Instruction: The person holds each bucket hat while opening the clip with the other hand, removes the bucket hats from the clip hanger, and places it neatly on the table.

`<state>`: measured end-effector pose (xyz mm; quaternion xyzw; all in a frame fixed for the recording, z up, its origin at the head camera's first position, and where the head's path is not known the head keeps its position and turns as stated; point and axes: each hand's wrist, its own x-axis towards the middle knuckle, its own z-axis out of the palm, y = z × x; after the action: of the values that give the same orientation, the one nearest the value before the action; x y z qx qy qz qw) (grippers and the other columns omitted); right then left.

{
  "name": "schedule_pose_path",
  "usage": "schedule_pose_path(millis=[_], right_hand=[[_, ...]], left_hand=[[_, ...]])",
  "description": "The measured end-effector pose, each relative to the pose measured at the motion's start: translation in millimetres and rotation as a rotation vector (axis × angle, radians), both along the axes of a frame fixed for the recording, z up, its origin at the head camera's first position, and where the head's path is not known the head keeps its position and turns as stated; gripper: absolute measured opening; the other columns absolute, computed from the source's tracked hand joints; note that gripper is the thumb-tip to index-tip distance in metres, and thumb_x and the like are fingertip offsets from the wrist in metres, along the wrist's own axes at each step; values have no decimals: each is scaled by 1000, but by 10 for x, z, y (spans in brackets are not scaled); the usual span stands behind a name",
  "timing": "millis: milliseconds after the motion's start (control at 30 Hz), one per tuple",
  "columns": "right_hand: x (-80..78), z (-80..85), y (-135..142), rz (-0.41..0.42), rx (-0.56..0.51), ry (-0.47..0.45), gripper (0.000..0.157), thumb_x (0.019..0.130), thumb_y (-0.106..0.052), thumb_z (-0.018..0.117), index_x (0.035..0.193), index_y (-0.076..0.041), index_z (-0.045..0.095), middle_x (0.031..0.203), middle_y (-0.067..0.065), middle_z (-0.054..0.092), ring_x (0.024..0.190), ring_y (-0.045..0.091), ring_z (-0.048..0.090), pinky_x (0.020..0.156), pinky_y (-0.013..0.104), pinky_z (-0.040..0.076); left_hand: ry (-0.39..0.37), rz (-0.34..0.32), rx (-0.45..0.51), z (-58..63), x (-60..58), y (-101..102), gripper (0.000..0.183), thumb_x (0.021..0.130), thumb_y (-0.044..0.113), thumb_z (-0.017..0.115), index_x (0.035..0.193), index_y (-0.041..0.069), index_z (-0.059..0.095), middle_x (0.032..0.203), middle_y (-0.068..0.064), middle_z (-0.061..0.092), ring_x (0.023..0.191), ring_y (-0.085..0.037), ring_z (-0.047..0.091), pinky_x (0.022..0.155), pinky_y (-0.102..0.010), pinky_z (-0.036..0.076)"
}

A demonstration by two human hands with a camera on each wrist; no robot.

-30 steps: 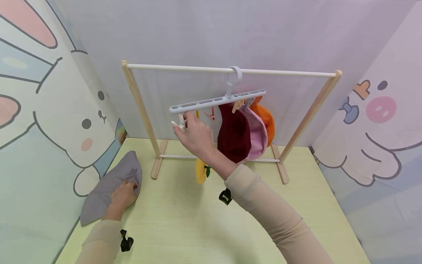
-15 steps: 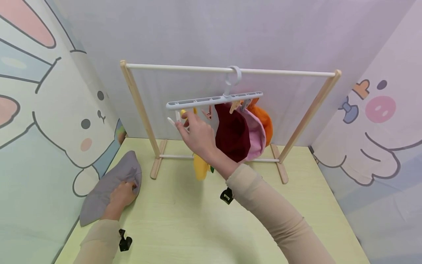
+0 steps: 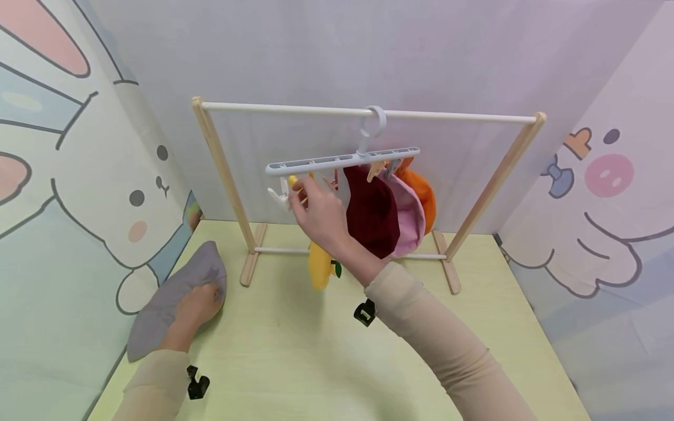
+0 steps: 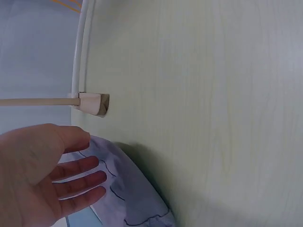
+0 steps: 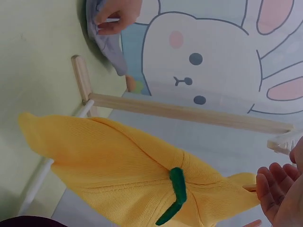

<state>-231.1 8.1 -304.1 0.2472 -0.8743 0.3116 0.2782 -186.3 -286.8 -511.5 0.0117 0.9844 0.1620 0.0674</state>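
My left hand (image 3: 199, 304) is over the grey cloth hat (image 3: 174, 292) on the table's left side; in the left wrist view its fingers (image 4: 78, 182) are extended and pinch nothing. By the left end of the grey hanger (image 3: 342, 161), my right hand (image 3: 321, 216) is beside a white clip (image 3: 279, 196). The fingers are loosely bent, with a gap from the thumb. A yellow ribbed hat (image 5: 123, 165) with a green stem hangs below that hand. Its beige clip (image 5: 249, 187) is close to the fingertips; whether they touch it is unclear.
A rack with a white bar (image 3: 447, 115) and wooden legs (image 3: 223, 169) bears the hanger. Further right hang a dark red hat (image 3: 371, 216), a pink hat (image 3: 408, 216) and an orange hat (image 3: 423, 193), with clips above. Printed cloth walls surround the pale table (image 3: 295, 351).
My right hand has parted from the white clip and shifted slightly right. The hanger's left end has risen, and the yellow hat has swung. The left hand has turned slightly over the grey hat.
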Motion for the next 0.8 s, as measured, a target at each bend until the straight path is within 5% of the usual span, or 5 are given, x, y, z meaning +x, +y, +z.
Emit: schedule_pose_path(millis=[133,333,800], right_hand=[[-11,6,17,9,-21,25,16,90,-20,54,99,-9,61,85,0,67,70,8,63,68,24,50],[-19,27,50,-1,-56,12,15,89,-19,57,98,-8,61,87,2,66,72,11,60,64,21,48],[-37,39,104,-5,-63,-22,16,90,-18,56,101,-7,61,89,4,67,72,11,62,64,18,49]], left_hand=[[37,-9,35,122,-46,129,30,85,14,52,111,2,61,103,-20,64,81,-33,62,58,-44,47],[210,-69,72,286,-86,338,25,84,15,60,107,5,64,99,-16,65,72,-25,61,46,-34,42],[510,-197,169,773,-49,886,18,81,15,66,99,9,67,93,-9,66,80,-25,63,59,-39,48]])
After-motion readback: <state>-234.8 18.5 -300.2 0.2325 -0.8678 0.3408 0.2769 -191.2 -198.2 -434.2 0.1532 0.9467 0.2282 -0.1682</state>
